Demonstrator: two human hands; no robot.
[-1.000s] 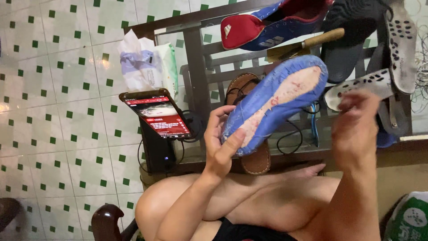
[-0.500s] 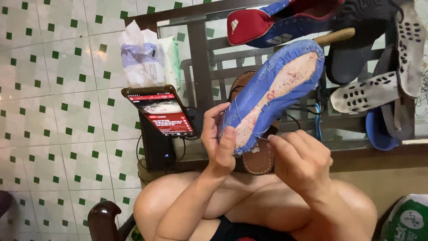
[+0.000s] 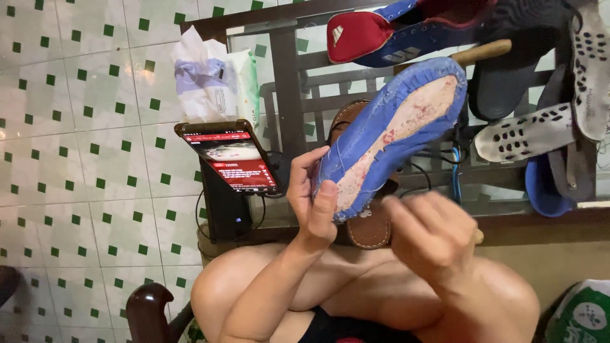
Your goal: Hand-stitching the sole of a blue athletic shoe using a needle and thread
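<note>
Centrally, item one: shoe (image 3: 391, 136), blue, sole side toward the camera, the sole area pale and stained red, stitching round its edge; it lay tilted from lower left to upper right across the middle of the frame, held in the air above the table (image 3: 508, 219).

Left hand (image 3: 312, 200): clamped on the shoe's lower end, thumb pressed on the sole edge, fingers curled round the far side.

Right hand (image 3: 432, 232): right of center, just below the shoe, blurred; fingers loosely curled together, and whether they pinched anything could not be told. Whether it touched the shoe could not be told either.

Phone (image 3: 232, 159): left of center, propped upright against a dark block, screen lit red and white, just left of the left hand.

Tissue pack (image 3: 210, 82): upper left, white tissue standing out of it, above the phone.

Sandal (image 3: 368, 222): brown, behind and below the shoe, partly hidden by it.

Sneaker (image 3: 394, 32): red and blue, top center, on the glass table.

Insoles (image 3: 524, 133): pale, perforated, upper right, lying with dark soles and a blue piece.

Wooden handle (image 3: 483, 51): upper right, its end showing above the shoe's toe.

Bare knees filled the lower frame; green-dotted white tile floor (image 3: 76, 190) occupied the left.
</note>
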